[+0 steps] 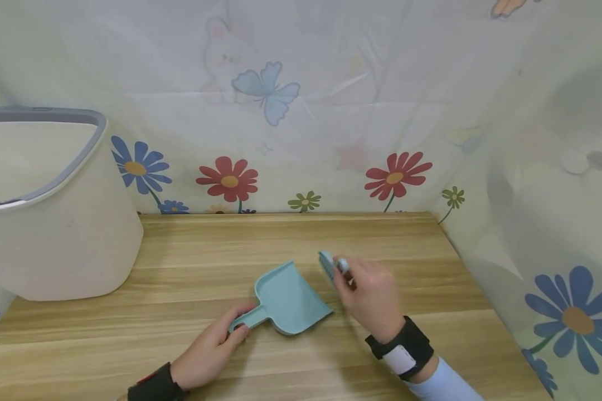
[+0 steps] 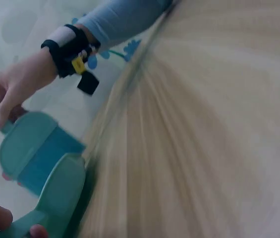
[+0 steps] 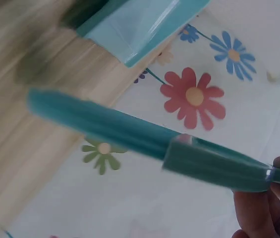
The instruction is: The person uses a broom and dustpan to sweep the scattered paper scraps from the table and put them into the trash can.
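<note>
A light teal dustpan [image 1: 291,301] lies low over the wooden tabletop, its wide lip facing right. My left hand [image 1: 210,348] grips its short handle, with the thumb on top. To the right of the lip, my right hand [image 1: 368,289] holds a small matching hand brush [image 1: 327,264] by its handle. Brush and dustpan are apart. In the right wrist view the brush [image 3: 144,136] stretches across the picture with its bristles toward the dustpan's side, slightly blurred. The left wrist view shows the dustpan [image 2: 63,191] in front of the brush [image 2: 35,146].
A tall white bin [image 1: 70,239] with a grey rim stands at the left of the wooden table [image 1: 221,239]. Behind the table hangs a pale sheet [image 1: 321,133] printed with flowers and a butterfly; it continues along the right side.
</note>
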Demonstrator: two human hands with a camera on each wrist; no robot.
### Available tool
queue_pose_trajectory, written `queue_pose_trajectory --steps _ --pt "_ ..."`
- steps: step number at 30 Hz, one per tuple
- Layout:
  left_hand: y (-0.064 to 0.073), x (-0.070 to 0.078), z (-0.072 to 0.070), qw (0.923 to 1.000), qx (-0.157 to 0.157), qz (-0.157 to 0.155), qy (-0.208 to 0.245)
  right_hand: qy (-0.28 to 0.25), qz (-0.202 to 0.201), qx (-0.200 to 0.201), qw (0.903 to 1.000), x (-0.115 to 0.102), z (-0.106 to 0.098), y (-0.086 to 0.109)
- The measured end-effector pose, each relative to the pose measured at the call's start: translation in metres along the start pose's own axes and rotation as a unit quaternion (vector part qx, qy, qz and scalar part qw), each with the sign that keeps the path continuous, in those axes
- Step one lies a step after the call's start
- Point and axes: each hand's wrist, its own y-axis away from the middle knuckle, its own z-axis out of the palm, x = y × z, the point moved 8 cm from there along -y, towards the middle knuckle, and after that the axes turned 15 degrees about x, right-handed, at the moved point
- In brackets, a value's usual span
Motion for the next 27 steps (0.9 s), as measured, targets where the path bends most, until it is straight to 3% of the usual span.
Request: queue_pose_trajectory --steps 6,10,14,16,27 --pt "0.011 -0.006 0.018 0.9914 -0.066 -0.067 0.091 0.049 -0.167 -0.023 0.9845 -0.063 0.019 0.012" --pt "0.019 -0.010 0.029 0.9717 -0.095 -0.120 0.180 0.065 -0.234 -0.029 0.9697 -0.088 0.031 0.023" --pt "0.026 -0.009 0.039 0.9470 -0.125 -0.138 0.262 0.067 -0.257 -0.037 0.9633 -0.100 0.037 0.032" --pt "0.028 -0.008 0.042 0.9401 -0.132 -0.139 0.282 0.060 -0.262 -0.051 0.9619 -0.104 0.040 0.037" --pt "0.031 -0.015 0.044 0.9206 -0.129 -0.166 0.329 0.006 -0.250 -0.142 0.9578 -0.109 0.055 0.056"
